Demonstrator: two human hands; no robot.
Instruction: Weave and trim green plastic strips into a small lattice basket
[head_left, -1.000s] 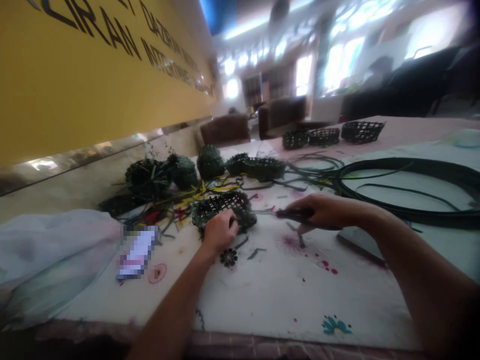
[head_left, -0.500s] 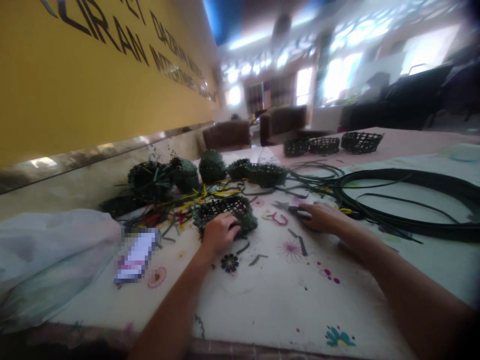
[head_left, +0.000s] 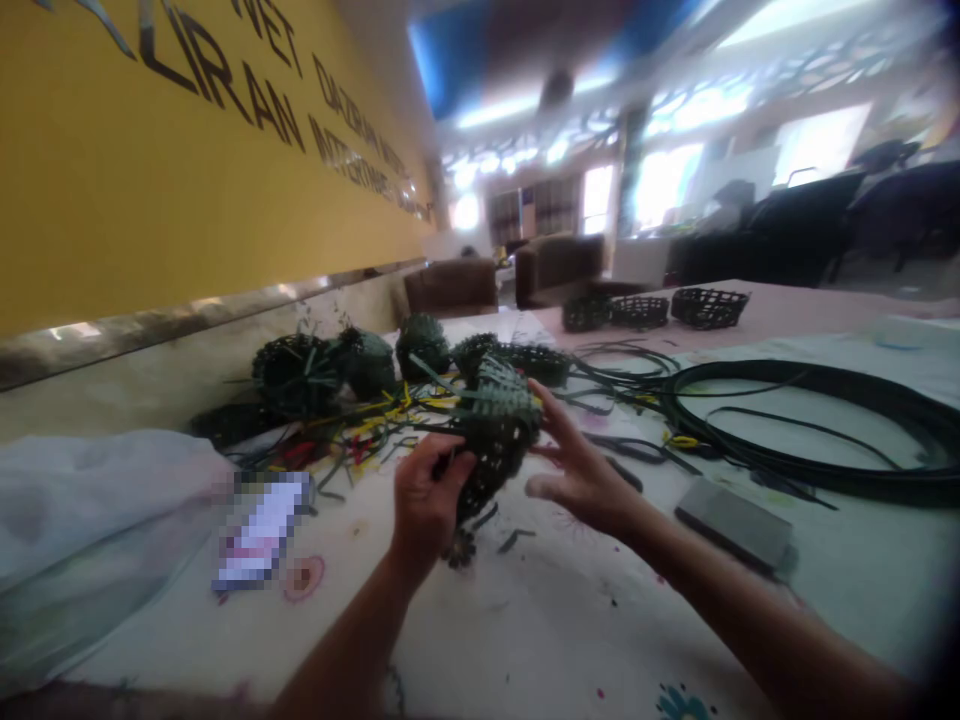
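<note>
A dark green woven basket [head_left: 495, 440] is held up off the table and tilted on its side, with loose strips sticking out to the left. My left hand [head_left: 431, 490] grips its near left edge between thumb and fingers. On the right side, my right hand [head_left: 581, 465] has its fingers spread, the fingertips at the basket's upper right edge and the thumb apart from it. Dark-handled scissors [head_left: 626, 447] lie on the flowered tablecloth [head_left: 525, 620] behind my right hand.
Several green baskets [head_left: 364, 360] stand behind, by the wall. At right lie a large coil of green strip [head_left: 810, 480] and a grey block [head_left: 735, 525]. More baskets [head_left: 709, 307] sit far back. A white plastic bag [head_left: 97, 540] is at left, beside a blurred-out item [head_left: 266, 530].
My left hand has lifted and tipped the basket. My right hand has let go of the scissors and moved left to the basket. The grey block now shows beside my right forearm.
</note>
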